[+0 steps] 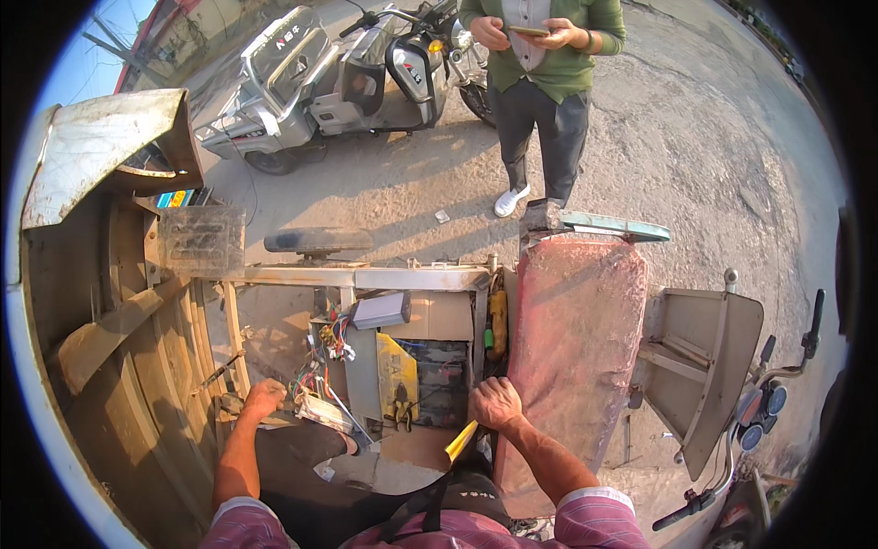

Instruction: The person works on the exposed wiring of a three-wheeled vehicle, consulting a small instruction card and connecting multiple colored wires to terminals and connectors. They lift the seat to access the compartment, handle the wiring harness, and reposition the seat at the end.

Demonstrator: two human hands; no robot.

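Observation:
My left hand (265,399) is closed beside a bundle of coloured wires (337,340) and a finned metal controller box (324,412). Whatever its fingers hold is hidden. My right hand (497,403) is a fist at the inner edge of a worn red seat (576,339). A flat yellow strip (461,443) shows just below this fist; I cannot tell whether the fingers grip it. Between my hands, an open frame compartment holds black batteries (443,382), a yellow plate (397,366) and pliers (402,408). A grey box (382,310) lies at its far side.
Metal frame rails (366,276) cross ahead of me. A rusty cargo panel (137,384) rises at left, handlebars (732,439) stand at right. Past the rails, a person (540,82) in green holds a phone (529,31) near a parked grey three-wheeler (366,82).

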